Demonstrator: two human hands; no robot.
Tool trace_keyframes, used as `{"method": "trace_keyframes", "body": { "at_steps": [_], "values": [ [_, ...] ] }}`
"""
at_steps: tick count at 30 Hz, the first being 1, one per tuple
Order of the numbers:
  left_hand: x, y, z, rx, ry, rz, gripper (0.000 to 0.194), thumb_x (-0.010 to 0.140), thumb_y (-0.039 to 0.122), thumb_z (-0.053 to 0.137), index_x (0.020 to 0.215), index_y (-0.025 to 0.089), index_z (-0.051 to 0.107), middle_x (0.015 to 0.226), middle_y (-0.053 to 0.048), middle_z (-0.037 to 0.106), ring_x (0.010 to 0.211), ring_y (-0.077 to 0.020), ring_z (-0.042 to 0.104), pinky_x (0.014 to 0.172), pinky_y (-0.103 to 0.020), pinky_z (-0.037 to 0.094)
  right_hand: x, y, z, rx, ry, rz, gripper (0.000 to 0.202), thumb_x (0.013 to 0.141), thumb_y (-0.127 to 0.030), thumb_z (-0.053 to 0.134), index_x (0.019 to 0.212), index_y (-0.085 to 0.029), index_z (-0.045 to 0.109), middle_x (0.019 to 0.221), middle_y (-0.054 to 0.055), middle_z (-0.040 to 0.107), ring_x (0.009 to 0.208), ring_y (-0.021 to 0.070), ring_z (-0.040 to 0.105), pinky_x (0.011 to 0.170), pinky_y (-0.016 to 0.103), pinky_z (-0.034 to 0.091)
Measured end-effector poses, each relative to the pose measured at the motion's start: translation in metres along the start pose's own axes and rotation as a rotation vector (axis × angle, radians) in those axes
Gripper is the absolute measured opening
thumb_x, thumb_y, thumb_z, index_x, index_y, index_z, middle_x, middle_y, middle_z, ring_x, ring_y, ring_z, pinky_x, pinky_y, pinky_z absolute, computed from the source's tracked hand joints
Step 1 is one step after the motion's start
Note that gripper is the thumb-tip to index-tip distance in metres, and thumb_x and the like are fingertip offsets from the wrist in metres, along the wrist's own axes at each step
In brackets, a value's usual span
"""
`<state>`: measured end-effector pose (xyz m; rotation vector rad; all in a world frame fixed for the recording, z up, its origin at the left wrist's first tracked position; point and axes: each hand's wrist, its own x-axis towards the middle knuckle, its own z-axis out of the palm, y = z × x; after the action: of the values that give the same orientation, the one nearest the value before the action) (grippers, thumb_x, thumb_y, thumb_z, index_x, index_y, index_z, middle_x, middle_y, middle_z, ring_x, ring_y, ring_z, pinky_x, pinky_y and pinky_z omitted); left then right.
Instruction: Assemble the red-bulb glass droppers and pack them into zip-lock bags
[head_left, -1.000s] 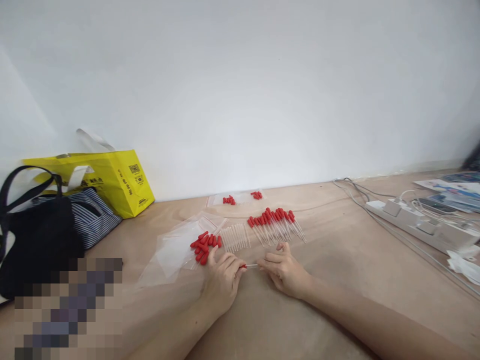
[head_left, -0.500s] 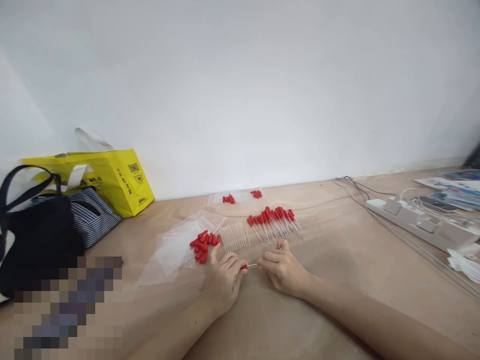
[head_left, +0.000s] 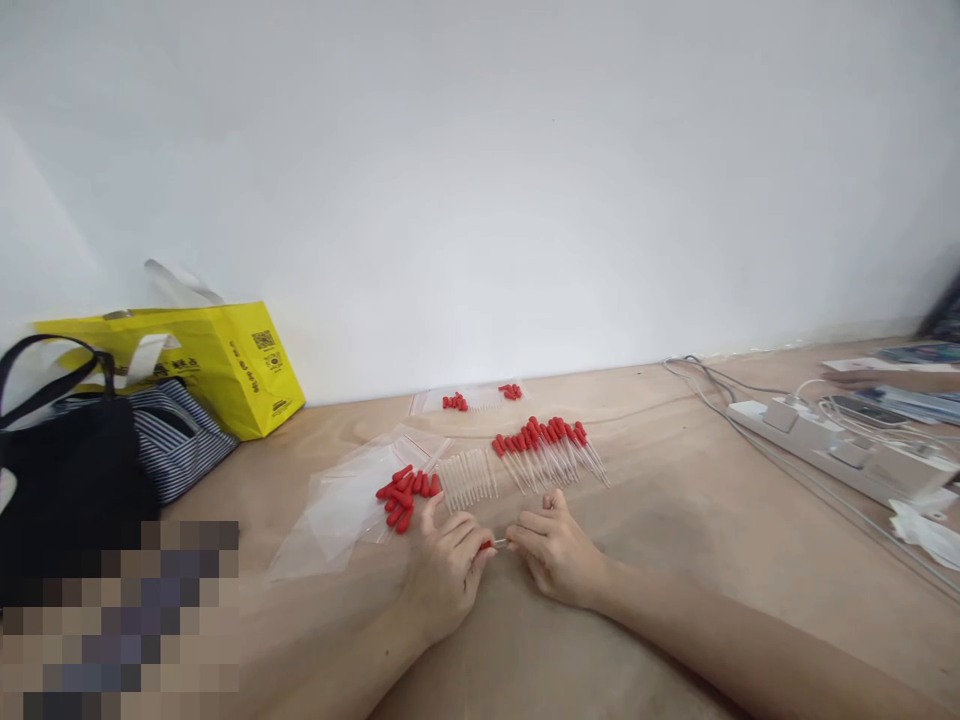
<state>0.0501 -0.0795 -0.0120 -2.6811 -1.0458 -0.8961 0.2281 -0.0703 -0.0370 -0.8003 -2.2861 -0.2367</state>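
My left hand (head_left: 448,570) pinches a red rubber bulb (head_left: 487,545), mostly covered by the fingers. My right hand (head_left: 556,550) grips a thin clear tube (head_left: 502,543) whose end meets the bulb between the hands. Beyond my left hand, loose red bulbs (head_left: 403,495) lie on clear plastic bags (head_left: 330,510). A row of bare clear tubes (head_left: 466,478) sits just right of them. Behind my right hand, several droppers with red bulbs (head_left: 546,440) are laid side by side, tips toward me.
Near the wall lies a bag with small red bulbs (head_left: 455,401). A yellow bag (head_left: 251,370), striped pouch (head_left: 176,440) and black bag (head_left: 75,490) stand left. At right are a power strip (head_left: 825,440), cables, phone (head_left: 870,410), tissue (head_left: 926,530) and another person's arm (head_left: 892,378).
My right hand has moved left, closer to my left hand, and less of the tube shows between them. Another person's arm has appeared over the papers at far right.
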Motion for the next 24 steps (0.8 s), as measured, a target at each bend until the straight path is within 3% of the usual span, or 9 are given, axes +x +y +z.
{"method": "trace_keyframes", "body": {
  "at_steps": [5, 11, 16, 24],
  "values": [
    [0.002, -0.003, -0.001, -0.011, -0.017, -0.018, 0.021, 0.085, 0.019, 0.038, 0.073, 0.02, 0.055, 0.067, 0.003, 0.062, 0.069, -0.0144, 0.056, 0.097, -0.05, 0.011, -0.001, 0.002, 0.002, -0.023, 0.0, 0.001, 0.02, 0.082, -0.012, 0.037, 0.076, -0.015, 0.057, 0.063, 0.0, 0.052, 0.057, 0.0094, 0.039, 0.063, 0.029, 0.019],
    [0.0, -0.013, -0.007, -0.029, 0.041, -0.086, 0.013, 0.08, 0.03, 0.052, 0.089, 0.022, 0.057, 0.081, 0.0, 0.066, 0.083, -0.0189, 0.056, 0.099, -0.05, 0.005, -0.001, 0.012, -0.004, -0.057, 0.018, 0.07, 0.016, 0.083, -0.016, 0.042, 0.081, -0.018, 0.058, 0.068, 0.0, 0.056, 0.065, 0.0109, 0.045, 0.07, 0.03, 0.022],
    [0.002, -0.012, -0.006, -0.042, 0.056, -0.067, 0.008, 0.081, 0.025, 0.052, 0.081, 0.024, 0.059, 0.074, 0.003, 0.066, 0.077, -0.0166, 0.057, 0.1, -0.05, 0.001, -0.001, 0.01, -0.008, -0.045, 0.029, 0.09, 0.015, 0.082, -0.02, 0.043, 0.08, -0.018, 0.058, 0.066, 0.001, 0.057, 0.067, 0.0132, 0.042, 0.073, 0.033, 0.022],
    [0.001, -0.006, -0.002, -0.001, 0.027, 0.006, 0.016, 0.084, 0.02, 0.044, 0.076, 0.021, 0.058, 0.07, 0.004, 0.064, 0.074, -0.0152, 0.055, 0.099, -0.053, 0.002, -0.002, 0.004, -0.006, 0.072, 0.048, 0.062, 0.019, 0.082, -0.016, 0.04, 0.074, -0.016, 0.057, 0.061, 0.001, 0.053, 0.066, 0.0133, 0.038, 0.068, 0.031, 0.023]
  ]
}}
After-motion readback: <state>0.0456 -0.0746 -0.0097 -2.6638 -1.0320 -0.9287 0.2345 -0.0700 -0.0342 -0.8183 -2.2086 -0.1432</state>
